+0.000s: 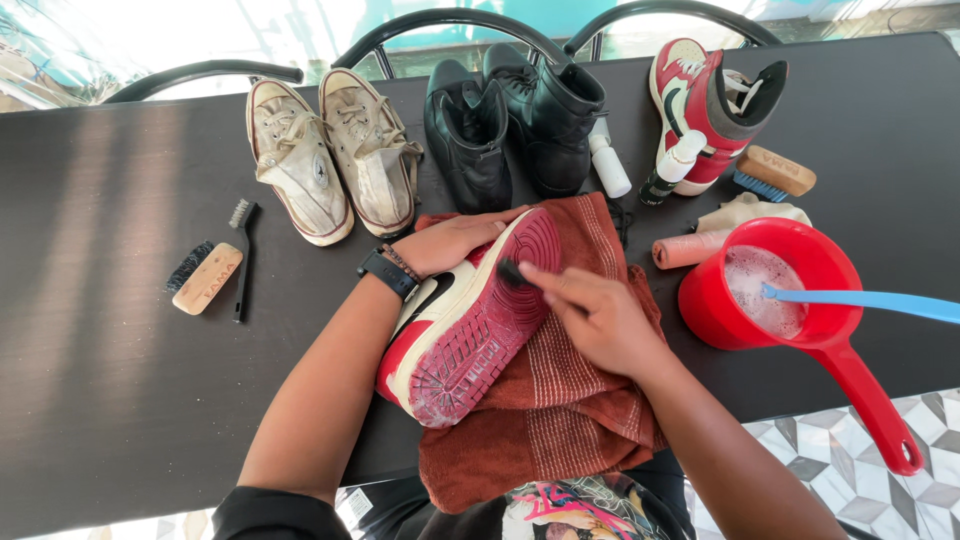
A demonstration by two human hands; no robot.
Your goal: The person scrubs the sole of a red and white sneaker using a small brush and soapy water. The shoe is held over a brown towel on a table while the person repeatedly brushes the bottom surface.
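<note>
A red, white and black sneaker (470,325) lies on its side on a rust-red towel (560,400) at the table's near edge, its red sole turned up. My left hand (450,240) grips the sneaker's upper from the far side; a dark watch is on that wrist. My right hand (590,310) holds a small dark brush (512,272) with its bristles pressed on the sole near the toe.
A red handled bowl (800,300) of foamy water with a blue brush handle (870,300) sits right. Behind are the matching sneaker (700,100), black boots (510,120), cream canvas shoes (330,150), bottles (610,165) and wooden brushes (205,275). The dark table (100,350) has chairs beyond.
</note>
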